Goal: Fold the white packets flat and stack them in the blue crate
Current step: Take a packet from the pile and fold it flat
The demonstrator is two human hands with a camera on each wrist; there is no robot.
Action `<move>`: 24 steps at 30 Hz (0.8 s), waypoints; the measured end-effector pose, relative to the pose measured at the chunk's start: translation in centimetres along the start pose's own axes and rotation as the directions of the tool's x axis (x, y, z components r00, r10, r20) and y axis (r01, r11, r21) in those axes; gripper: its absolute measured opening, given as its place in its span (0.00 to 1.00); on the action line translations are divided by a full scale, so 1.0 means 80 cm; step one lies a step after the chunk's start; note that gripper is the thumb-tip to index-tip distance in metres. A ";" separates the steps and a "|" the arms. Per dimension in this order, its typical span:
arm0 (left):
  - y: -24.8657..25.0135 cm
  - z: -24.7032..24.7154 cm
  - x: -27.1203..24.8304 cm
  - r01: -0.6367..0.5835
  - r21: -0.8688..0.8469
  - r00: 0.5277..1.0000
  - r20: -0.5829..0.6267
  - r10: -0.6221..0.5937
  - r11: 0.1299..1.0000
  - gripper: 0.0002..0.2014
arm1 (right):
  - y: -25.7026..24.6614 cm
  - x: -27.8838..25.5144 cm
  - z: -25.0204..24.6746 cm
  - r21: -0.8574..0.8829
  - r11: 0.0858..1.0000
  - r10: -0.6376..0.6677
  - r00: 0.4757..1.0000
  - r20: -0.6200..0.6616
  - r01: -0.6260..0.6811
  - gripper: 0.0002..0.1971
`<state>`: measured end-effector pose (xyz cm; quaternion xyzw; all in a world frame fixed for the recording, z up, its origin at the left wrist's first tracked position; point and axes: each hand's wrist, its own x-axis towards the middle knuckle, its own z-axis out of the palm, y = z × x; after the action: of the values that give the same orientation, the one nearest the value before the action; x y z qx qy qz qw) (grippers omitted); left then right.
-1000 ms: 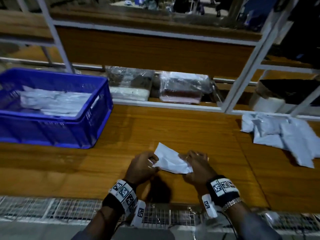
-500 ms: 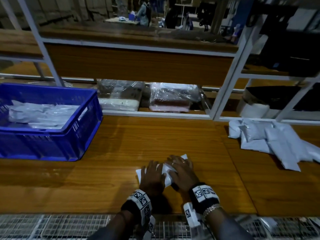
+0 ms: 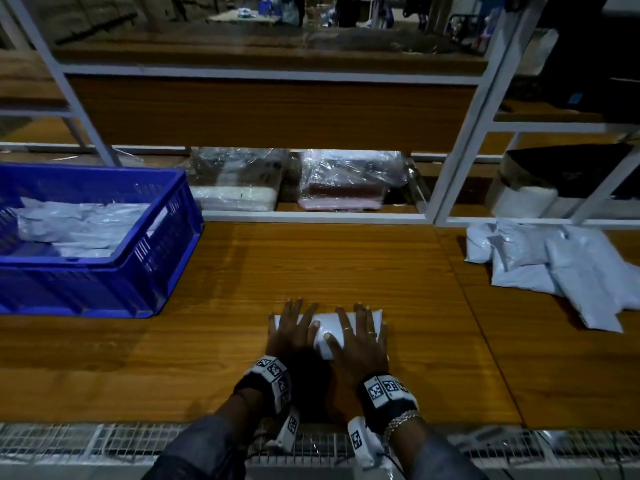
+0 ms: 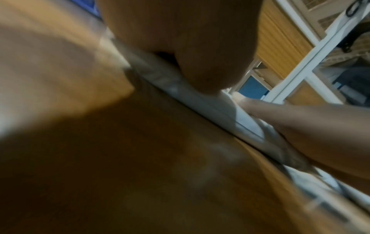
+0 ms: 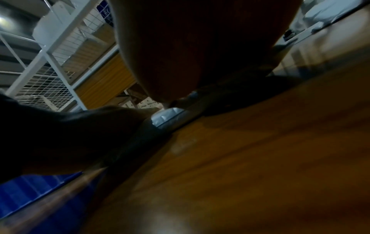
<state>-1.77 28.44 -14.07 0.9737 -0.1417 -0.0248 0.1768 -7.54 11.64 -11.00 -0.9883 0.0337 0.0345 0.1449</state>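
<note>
A folded white packet [image 3: 328,326] lies flat on the wooden table [image 3: 311,265] near its front edge. My left hand [image 3: 292,332] presses on the packet's left part with fingers spread straight. My right hand [image 3: 360,336] lies flat on its right part. In the left wrist view the packet's edge [image 4: 200,101] shows under my palm. The right wrist view shows a sliver of the packet [image 5: 166,117] between the hands. The blue crate [image 3: 145,271] stands at the left with several white packets [image 3: 83,226] inside. A pile of white packets [image 3: 554,268] lies at the right.
A white metal shelf frame [image 3: 460,140] rises behind the table. Plastic-wrapped bundles [image 3: 346,181] lie on the low shelf behind the table. A wire mesh ledge [image 3: 86,441] runs along the table's front edge. Bare wood lies between crate and hands.
One second ago both hands held the packet raised and were folding it. It has since come down onto the table, and both hands now lie flat on it.
</note>
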 end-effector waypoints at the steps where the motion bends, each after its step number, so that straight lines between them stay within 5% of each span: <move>1: 0.000 -0.001 0.003 -0.001 0.003 0.999 0.034 0.001 1.000 0.25 | -0.003 0.001 0.002 0.016 1.000 0.006 1.000 0.007 -0.006 0.40; 7: -0.008 -0.008 0.018 -0.068 0.083 0.996 0.070 0.062 0.994 0.46 | 0.000 0.012 -0.007 0.049 0.997 0.054 0.995 0.078 -0.058 0.43; 11: 0.011 -0.029 0.000 -0.032 -0.050 0.999 -0.007 0.032 0.998 0.54 | 0.021 0.029 -0.030 0.209 0.964 0.146 0.984 0.103 -0.165 0.40; 15: 0.018 -0.026 -0.014 0.002 -0.020 1.000 0.009 -0.002 1.000 0.43 | 0.041 0.034 -0.020 0.209 0.952 0.184 0.964 0.193 -0.224 0.41; 18: 0.011 -0.007 -0.015 -0.037 0.043 0.998 -0.044 0.039 0.998 0.29 | 0.033 0.029 -0.007 0.179 0.963 0.184 0.976 0.114 -0.202 0.40; 24: 0.013 0.005 -0.004 0.023 -0.005 1.000 -0.004 -0.023 1.000 0.34 | 0.021 0.028 -0.004 0.158 0.959 0.228 0.971 0.074 -0.237 0.41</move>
<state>-2.38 27.43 -14.05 0.9749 -0.1300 -0.0252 0.1791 -5.42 9.82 -11.31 -0.9606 0.1482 0.0757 0.2225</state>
